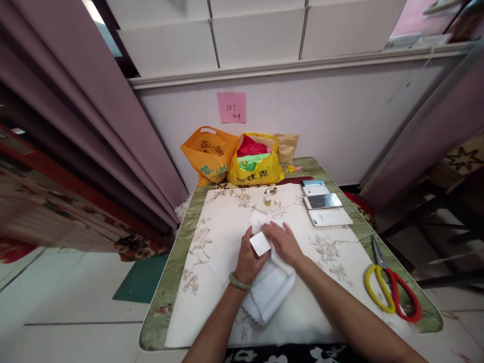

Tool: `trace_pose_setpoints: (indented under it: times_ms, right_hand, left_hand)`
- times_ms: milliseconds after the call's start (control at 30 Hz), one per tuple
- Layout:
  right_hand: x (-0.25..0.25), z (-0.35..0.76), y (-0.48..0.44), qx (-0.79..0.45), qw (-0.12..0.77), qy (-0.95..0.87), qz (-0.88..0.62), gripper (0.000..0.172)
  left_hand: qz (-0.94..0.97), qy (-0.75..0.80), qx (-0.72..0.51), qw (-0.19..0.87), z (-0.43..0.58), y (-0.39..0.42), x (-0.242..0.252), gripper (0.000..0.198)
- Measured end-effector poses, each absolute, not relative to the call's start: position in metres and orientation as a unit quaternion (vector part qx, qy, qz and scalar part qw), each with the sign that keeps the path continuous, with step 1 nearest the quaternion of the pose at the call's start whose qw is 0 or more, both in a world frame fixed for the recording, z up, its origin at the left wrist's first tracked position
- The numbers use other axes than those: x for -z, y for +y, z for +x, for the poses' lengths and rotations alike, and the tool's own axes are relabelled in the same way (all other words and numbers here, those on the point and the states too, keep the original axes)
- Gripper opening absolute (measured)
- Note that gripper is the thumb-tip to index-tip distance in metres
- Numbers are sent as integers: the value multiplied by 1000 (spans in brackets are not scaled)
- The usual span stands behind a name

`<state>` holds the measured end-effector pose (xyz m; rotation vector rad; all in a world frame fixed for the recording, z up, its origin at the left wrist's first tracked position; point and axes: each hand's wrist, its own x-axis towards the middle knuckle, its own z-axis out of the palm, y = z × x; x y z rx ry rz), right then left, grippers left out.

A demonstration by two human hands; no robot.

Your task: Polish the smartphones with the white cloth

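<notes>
As your hands meet over the folded white cloth (270, 295):
Left hand (246, 259): pinches the white square block (260, 243), held at its fingertips.
Right hand (284, 243): spread flat on the cloth, just right of the block.
Cloth axis: from under your palms back toward your wrists.

Pink note (231, 107) on the wall (340, 116) read "357"; two handwritten characters beneath stayed unclear. Yellow bag (255, 174) and orange bag (209, 154) bore green Chinese characters, too blurred to transcribe.
</notes>
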<state>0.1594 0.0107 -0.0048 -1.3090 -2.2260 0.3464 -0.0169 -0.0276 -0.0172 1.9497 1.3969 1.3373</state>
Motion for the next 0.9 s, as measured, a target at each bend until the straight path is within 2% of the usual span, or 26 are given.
trace_pose_setpoints:
  times_ms: [67, 133, 300, 433, 500, 600, 667, 800, 900]
  right_hand:
    - [9, 165, 9, -93, 264, -774, -568, 42]
    - [13, 166, 3, -75, 279, -757, -586, 40]
    - [20, 170, -14, -94, 346, -809, -467, 39]
    - [14, 174, -17, -56, 367, -711, -597, 41]
    - [8, 168, -21, -59, 338, -741, -578, 38]
    - [3, 158, -29, -109, 294, -840, -443, 40]
    - [4, 160, -28, -128, 286, -856, -411, 42]
    - [9, 186, -14, -115, 328, -775, -528, 36]
    - [11, 206, -9, -141, 389, -694, -588, 32]
  left_hand:
    - [704, 505, -468, 174, -17, -27, 15, 81]
    - [721, 504, -454, 141, -17, -26, 15, 72]
    - [748, 529, -396, 63, -19, -28, 16, 52]
    - [763, 536, -360, 37, -19, -30, 13, 41]
    - [765, 535, -356, 31, -19, -30, 13, 40]
    - [773, 525, -353, 34, -19, -29, 14, 41]
    - [775, 524, -351, 33, -19, -29, 14, 43]
    - [771, 541, -334, 22, -17, -31, 8, 53]
    - [779, 554, -288, 55, -11, -29, -5, 50]
